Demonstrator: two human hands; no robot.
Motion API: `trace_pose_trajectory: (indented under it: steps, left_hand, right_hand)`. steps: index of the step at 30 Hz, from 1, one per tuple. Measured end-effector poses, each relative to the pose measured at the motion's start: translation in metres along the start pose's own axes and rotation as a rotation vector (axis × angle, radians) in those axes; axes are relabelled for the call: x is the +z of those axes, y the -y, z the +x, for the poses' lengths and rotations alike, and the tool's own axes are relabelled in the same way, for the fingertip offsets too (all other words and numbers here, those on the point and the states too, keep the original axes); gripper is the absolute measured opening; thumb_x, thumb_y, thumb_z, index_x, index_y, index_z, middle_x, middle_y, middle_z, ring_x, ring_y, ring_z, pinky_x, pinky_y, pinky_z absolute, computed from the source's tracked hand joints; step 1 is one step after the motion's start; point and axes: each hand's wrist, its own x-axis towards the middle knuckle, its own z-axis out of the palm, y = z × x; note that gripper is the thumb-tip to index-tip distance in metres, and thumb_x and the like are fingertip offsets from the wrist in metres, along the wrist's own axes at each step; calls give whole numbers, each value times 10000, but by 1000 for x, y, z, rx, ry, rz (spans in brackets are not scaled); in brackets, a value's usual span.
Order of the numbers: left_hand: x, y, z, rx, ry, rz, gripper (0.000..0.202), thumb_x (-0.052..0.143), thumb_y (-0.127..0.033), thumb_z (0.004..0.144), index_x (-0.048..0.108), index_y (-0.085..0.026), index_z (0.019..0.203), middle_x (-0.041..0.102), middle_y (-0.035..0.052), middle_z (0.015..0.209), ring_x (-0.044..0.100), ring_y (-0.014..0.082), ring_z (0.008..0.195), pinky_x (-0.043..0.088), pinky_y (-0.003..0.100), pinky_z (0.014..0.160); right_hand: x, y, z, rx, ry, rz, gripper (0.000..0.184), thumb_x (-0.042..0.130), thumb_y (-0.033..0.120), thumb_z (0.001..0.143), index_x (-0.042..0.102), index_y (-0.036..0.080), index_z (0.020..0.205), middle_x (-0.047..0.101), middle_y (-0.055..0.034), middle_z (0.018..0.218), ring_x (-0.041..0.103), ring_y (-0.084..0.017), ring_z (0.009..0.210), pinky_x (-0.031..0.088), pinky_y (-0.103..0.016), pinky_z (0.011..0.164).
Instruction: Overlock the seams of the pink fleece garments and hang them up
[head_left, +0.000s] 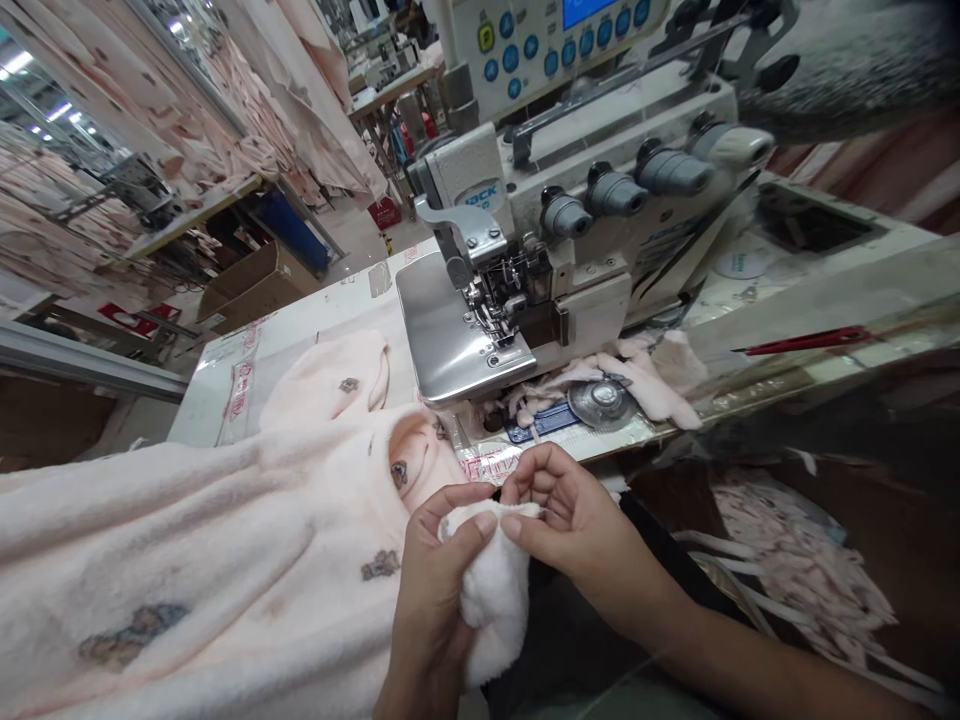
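Note:
Between my two hands is the edge of a white, fluffy fabric piece (495, 600), held just in front of the table's near edge. My left hand (442, 570) pinches it with thumb and fingers from the left. From the right, my right hand (559, 510) grips the same edge, thumb tip close to the left thumb. The lower part of the piece hangs down over my lap. To the left, a pale pink plush garment (225, 540) with small grey-brown printed figures spreads over the table, an opening in it facing my hands.
Beyond my hands stands an overlock sewing machine (525, 230) with a shiny metal plate (442, 330). Fabric scraps and a round metal dish (601, 402) lie at its front. Red-handled tweezers (810, 341) rest on the right. A box of offcuts (802, 570) sits below.

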Motion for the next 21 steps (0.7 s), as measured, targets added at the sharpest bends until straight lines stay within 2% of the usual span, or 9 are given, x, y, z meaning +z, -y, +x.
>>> trace_pose_trajectory:
  steps: [9,16,21]
  left_hand:
    - [4,0,-1,34,-20,32,381,835,-228,476,664,-115,797,658,9,538,578,96,434,438,166,450]
    - [0,2,1,54,-49,-17,393,820,-243,489,652,-131,826,655,8,554,629,153,489,501,236,508]
    - [-1,3,2,43,-42,-30,384,818,-233,492,648,-134,822,649,5,544,643,166,512,510,244,521]
  right_hand:
    - [-1,0,-1,6,-26,45,291,675,147,662,445,214,827,562,51,777,543,-92,764,417,-209,691]
    - [-5,-5,-1,18,18,79,190,630,263,776,465,206,848,553,38,781,487,-94,729,381,-226,677]
    - [-3,-7,0,2,15,75,195,645,282,781,473,201,828,529,46,763,464,-86,717,369,-211,667]
